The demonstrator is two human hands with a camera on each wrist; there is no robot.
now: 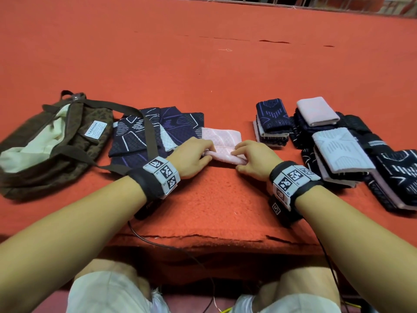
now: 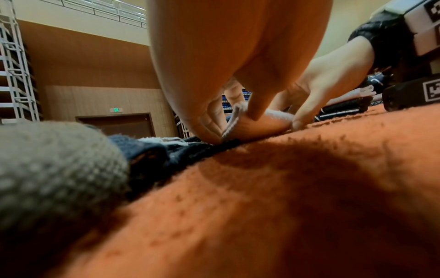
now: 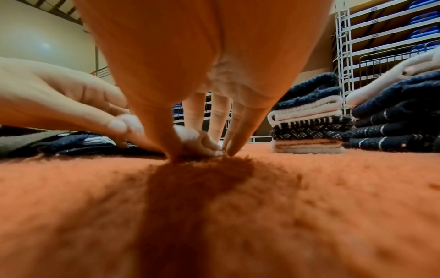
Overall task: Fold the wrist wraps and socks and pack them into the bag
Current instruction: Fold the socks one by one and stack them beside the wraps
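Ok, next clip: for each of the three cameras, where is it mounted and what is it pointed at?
Head: worn high, looking down at the orange cloth; both forearms and knees show, left hand and right hand gripping the pink wrap.
Left wrist: low on the cloth, looking along the palm; its fingers pinch the wrap, the right hand beyond.
Right wrist: low too, looking past its fingers toward the folded stack.
Shared: both wrist views show the wrap and the opposite hand.

Warm, even light falls from overhead; my hands cast soft shadows on the near orange cloth [image 3: 333, 206]. Wrist views blur close up; edges bend.
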